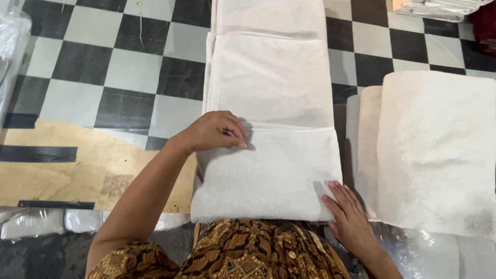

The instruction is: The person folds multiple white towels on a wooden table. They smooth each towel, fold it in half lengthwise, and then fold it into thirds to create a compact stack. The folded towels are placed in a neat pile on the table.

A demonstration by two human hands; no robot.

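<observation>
A long white towel [271, 82] lies stretched away from me on a table with a black-and-white checked cover [124, 67]. Its near end is folded over into a thick white panel [268, 173]. My left hand [214, 132] rests on the far left edge of that fold, fingers curled and pinching the cloth. My right hand [347, 214] lies flat with fingers together on the near right corner of the folded panel, pressing it down.
A stack of folded white towels [434, 150] sits just right of my right hand. More folded cloth [439, 8] lies at the far right corner. Bare plywood [62, 170] shows at the near left, with clear plastic bags [36, 222] below the edge.
</observation>
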